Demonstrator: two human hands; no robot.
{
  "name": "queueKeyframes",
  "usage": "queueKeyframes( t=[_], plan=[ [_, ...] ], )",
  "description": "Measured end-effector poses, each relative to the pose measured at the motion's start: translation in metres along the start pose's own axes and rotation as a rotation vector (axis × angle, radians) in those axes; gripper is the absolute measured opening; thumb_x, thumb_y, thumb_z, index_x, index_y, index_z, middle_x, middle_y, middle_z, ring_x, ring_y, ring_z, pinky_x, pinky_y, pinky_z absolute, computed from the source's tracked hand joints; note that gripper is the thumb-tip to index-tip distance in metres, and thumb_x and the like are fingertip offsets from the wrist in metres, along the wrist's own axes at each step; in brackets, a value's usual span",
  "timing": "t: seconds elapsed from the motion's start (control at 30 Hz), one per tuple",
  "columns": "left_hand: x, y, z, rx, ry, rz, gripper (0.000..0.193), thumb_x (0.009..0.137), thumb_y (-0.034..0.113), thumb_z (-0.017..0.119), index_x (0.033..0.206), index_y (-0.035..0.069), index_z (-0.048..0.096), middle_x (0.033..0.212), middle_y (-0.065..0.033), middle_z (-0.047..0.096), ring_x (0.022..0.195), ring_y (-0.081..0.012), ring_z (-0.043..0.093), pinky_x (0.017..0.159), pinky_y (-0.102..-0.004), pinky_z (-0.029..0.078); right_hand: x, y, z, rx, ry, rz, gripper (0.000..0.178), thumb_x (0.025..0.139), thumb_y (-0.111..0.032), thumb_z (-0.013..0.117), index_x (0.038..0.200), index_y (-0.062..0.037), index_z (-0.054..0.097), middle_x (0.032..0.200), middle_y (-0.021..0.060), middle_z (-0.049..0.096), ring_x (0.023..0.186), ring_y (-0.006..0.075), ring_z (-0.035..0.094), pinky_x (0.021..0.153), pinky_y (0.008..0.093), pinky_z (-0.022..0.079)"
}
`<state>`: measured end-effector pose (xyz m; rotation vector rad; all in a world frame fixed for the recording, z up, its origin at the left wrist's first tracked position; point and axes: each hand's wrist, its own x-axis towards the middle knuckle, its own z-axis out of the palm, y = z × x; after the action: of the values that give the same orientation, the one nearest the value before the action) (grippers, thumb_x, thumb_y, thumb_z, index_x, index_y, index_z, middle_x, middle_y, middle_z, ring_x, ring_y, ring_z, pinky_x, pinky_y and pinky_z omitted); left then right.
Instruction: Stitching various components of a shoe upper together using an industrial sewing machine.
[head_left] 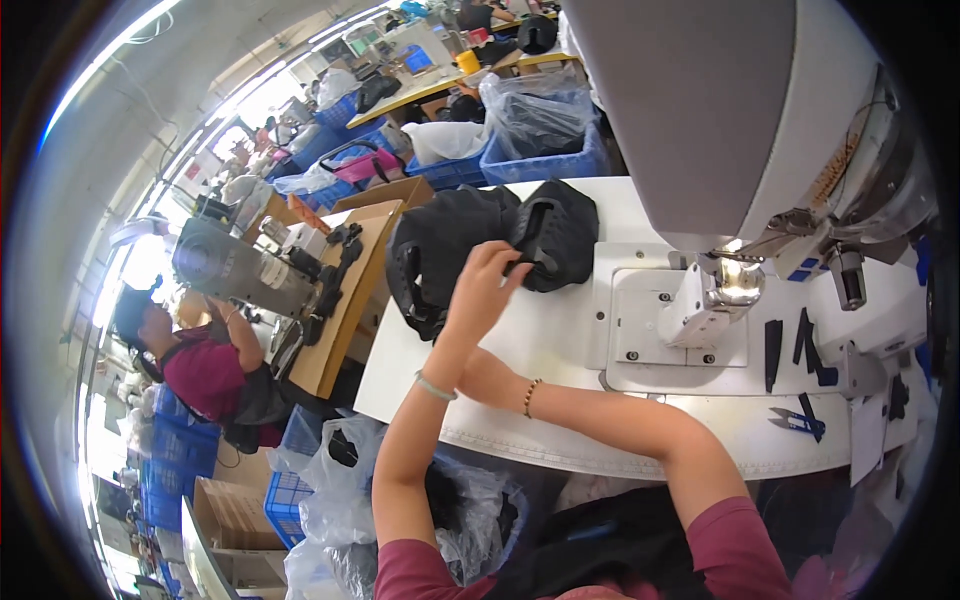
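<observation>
My left hand [486,285] reaches over a heap of black sewn fabric pieces on the white table. Its bent fingers close at the near left edge of the right-hand black fabric piece [562,235], which has a raised strip along it. Another, larger black fabric piece [445,235] lies just left of it, with a gap or loop in its lower left side. My right hand [488,378] crosses behind my left wrist, low over the table; its fingers are hidden there.
A large sewing machine [700,110] overhangs the white table [520,430] at right. Thread snips [797,420] and black strips [773,355] lie beyond its bed. Blue crates [550,160] with plastic bags stand behind. At left, a person [205,370] sits by another machine [235,270].
</observation>
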<state>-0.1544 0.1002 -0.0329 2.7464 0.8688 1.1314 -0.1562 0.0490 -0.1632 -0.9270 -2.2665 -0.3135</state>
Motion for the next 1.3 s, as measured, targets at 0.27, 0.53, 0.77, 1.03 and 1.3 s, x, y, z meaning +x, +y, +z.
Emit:
queueKeyframes(
  t=[0.27, 0.53, 0.77, 1.03, 1.3],
  plan=[
    [0.023, 0.013, 0.083, 0.411, -0.115, -0.278, 0.056, 0.076, 0.033, 0.069, 0.105, -0.011, 0.051, 0.099, -0.0193, 0.048, 0.094, -0.0312, 0.047, 0.083, -0.0361, 0.042, -0.094, 0.005, -0.134, -0.112, -0.293, 0.002, 0.024, 0.074, -0.011, 0.051, 0.091, 0.004, 0.059, 0.099, 0.0148, 0.057, 0.099, 0.0266, 0.052, 0.087, 0.0341, 0.042],
    [0.036, 0.01, 0.088, 0.226, 0.042, -0.377, 0.028, 0.069, 0.017, 0.068, 0.081, -0.005, 0.056, 0.082, -0.0154, 0.055, 0.076, -0.0269, 0.055, 0.07, -0.0368, 0.045, -0.143, 0.009, -0.205, 0.231, -0.259, 0.207, 0.031, 0.072, 0.0, 0.054, 0.102, 0.0041, 0.053, 0.104, 0.0188, 0.054, 0.1, 0.0312, 0.056, 0.086, 0.0358, 0.045],
    [0.021, 0.029, -0.011, -1.358, 0.47, -0.793, 0.011, 0.073, 0.003, 0.058, 0.081, -0.004, 0.06, 0.08, -0.0074, 0.06, 0.071, -0.0173, 0.06, 0.068, -0.0261, 0.048, -0.144, 0.017, -0.223, 0.736, 0.153, 0.622, 0.042, 0.082, -0.003, 0.058, 0.122, -0.004, 0.044, 0.123, 0.0157, 0.047, 0.094, 0.0273, 0.061, 0.071, 0.0311, 0.054],
    [-0.028, 0.153, -0.036, -1.772, 0.333, -0.846, 0.044, 0.092, 0.037, 0.046, 0.117, 0.001, 0.051, 0.108, -0.0103, 0.06, 0.104, -0.0263, 0.055, 0.092, -0.039, 0.041, -0.093, 0.01, -0.253, 1.804, 0.054, 0.866, 0.039, 0.086, -0.014, 0.06, 0.118, 0.0036, 0.044, 0.107, 0.0129, 0.055, 0.085, 0.021, 0.064, 0.062, 0.0264, 0.056],
    [-0.013, 0.176, -0.028, -1.1, -0.103, -0.72, 0.035, 0.093, 0.019, 0.05, 0.119, -0.005, 0.051, 0.103, -0.0075, 0.06, 0.092, -0.0118, 0.057, 0.078, -0.0248, 0.045, -0.126, 0.005, -0.288, 1.429, 0.336, 0.925, 0.022, 0.092, -0.021, 0.053, 0.094, 0.001, 0.054, 0.073, 0.0066, 0.062, 0.06, 0.0119, 0.063, 0.051, 0.0207, 0.048]
  ],
)
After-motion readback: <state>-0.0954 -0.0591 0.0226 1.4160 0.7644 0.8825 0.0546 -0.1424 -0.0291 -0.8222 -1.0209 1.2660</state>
